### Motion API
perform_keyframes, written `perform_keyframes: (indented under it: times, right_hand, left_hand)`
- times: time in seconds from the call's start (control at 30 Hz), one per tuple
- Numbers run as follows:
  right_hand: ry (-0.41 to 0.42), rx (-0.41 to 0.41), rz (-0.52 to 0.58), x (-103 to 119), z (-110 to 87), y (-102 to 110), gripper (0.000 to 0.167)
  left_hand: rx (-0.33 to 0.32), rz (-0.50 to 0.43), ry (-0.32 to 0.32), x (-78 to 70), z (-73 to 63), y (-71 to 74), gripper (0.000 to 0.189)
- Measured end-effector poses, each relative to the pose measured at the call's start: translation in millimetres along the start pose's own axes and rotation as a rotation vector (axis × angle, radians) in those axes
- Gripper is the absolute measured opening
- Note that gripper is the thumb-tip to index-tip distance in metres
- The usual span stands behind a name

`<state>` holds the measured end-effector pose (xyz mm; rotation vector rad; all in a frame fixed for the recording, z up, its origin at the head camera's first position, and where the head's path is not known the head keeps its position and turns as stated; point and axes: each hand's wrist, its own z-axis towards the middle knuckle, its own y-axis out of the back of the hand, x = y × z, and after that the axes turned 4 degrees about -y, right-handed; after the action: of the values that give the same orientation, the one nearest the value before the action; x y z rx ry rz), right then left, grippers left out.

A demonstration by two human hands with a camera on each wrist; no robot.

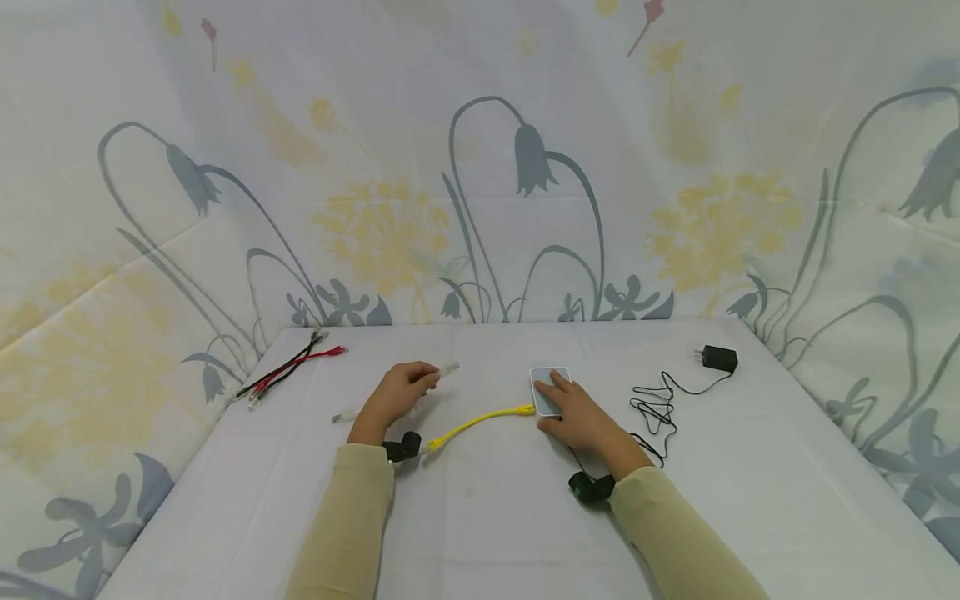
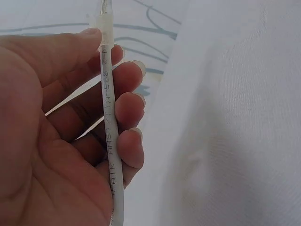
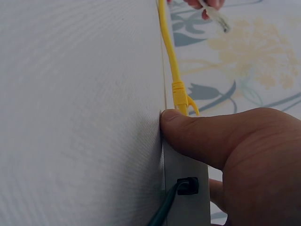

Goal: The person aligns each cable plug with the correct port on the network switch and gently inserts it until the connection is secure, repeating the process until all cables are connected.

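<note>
My left hand (image 1: 397,396) pinches a white network cable (image 2: 109,103) just behind its clear plug (image 1: 450,368), thumb against the fingers, held above the table. The cable's other end (image 1: 345,415) shows left of that hand. My right hand (image 1: 585,412) holds a small white box with a grey top (image 1: 546,400), fingers spread over the top and thumb (image 3: 188,132) against its side. A yellow network cable (image 1: 480,419) meets that box at one end; its far plug (image 1: 429,447) lies near my left wrist. In the right wrist view, a dark cord (image 3: 164,207) enters a port on the box's side.
A black power adapter (image 1: 720,358) with a tangled thin cord (image 1: 656,408) lies at the right. Several black and red cables (image 1: 288,367) are bunched at the far left of the white table (image 1: 480,517). A flowered cloth (image 1: 480,167) hangs behind.
</note>
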<state>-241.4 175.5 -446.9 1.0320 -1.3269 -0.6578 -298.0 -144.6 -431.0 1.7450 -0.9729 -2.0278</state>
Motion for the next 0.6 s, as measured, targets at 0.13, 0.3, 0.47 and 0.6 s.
perform_keyframes:
  times: [0.13, 0.3, 0.47, 0.6]
  right_hand:
    - [0.002, 0.006, -0.007, -1.4, 0.9, 0.5, 0.065]
    - [-0.001, -0.008, 0.002, -2.7, 0.0, 0.7, 0.065]
    - [0.011, -0.009, 0.001, -3.9, 0.6, 0.4, 0.065]
    - [0.01, 0.0, -0.003, -4.2, 1.6, -0.5, 0.065]
  left_hand:
    - [0.019, 0.003, 0.01, -3.4, 3.2, -1.2, 0.033]
    - [0.067, 0.032, -0.036, -10.3, 9.6, -4.8, 0.03]
    - [0.119, 0.068, -0.014, -18.3, 16.6, -6.2, 0.026]
    - [0.162, 0.082, 0.021, -18.1, 22.8, -6.6, 0.026]
